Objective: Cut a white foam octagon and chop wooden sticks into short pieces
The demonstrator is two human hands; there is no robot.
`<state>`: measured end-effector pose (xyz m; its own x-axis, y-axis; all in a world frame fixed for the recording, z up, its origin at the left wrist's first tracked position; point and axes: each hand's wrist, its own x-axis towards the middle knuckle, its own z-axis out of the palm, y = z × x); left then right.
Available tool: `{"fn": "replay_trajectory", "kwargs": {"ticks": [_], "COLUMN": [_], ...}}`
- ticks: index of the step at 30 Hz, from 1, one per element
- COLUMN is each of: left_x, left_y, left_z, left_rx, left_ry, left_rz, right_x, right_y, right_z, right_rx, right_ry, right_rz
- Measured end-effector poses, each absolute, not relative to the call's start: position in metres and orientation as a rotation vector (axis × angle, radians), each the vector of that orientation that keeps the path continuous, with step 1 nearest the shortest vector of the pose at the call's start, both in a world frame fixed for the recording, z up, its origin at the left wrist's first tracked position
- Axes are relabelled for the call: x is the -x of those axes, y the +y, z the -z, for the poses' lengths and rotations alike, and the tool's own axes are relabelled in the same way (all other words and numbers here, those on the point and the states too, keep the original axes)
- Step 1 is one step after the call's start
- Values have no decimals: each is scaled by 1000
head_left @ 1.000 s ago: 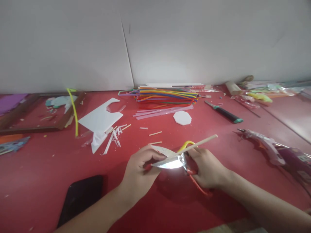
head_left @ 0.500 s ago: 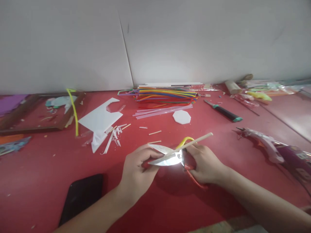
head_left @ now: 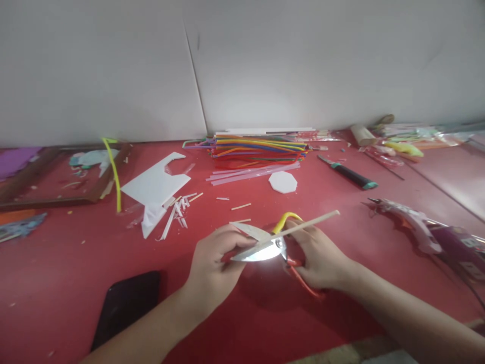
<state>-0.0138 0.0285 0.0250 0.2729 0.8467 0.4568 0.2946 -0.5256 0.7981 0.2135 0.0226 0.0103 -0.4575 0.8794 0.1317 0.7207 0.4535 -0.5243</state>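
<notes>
My right hand (head_left: pixel 318 253) is closed round the handles of a pair of scissors (head_left: pixel 265 250), one handle yellow and the other red. The blades point left and stand apart. Between them runs a thin pale wooden stick (head_left: pixel 314 221), its free end sticking out to the upper right over my right hand. My left hand (head_left: pixel 217 258) pinches the stick's other end; the blades partly hide those fingertips. Beyond my left hand, two short stick pieces (head_left: pixel 241 206) lie on the red table (head_left: pixel 212 328).
Behind are bundled coloured pipe cleaners (head_left: pixel 261 149) and a white octagon (head_left: pixel 283 182). A cutter knife (head_left: pixel 348 174) and glue gun (head_left: pixel 409 222) lie right. Left are cut white sheet (head_left: pixel 155 182), scraps (head_left: pixel 176 215), a brown frame (head_left: pixel 49 203) and a black phone (head_left: pixel 127 308).
The stick has shifted slightly to the right, so its free end reaches a little farther out. Both hands stay almost in place, and the scissor blades remain apart.
</notes>
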Motion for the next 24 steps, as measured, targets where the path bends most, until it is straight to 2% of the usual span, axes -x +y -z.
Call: {"fn": "replay_trajectory", "kwargs": {"ticks": [24], "left_x": [11], "left_y": [27], "left_z": [-27], "left_rx": [-1943], "left_ry": [1049], "left_rz": [-1217], "right_x": [-214], "right_y": [24], "right_z": [-11], "right_rx": [1512], "right_ry": [-2358], "right_rz": [-529]}}
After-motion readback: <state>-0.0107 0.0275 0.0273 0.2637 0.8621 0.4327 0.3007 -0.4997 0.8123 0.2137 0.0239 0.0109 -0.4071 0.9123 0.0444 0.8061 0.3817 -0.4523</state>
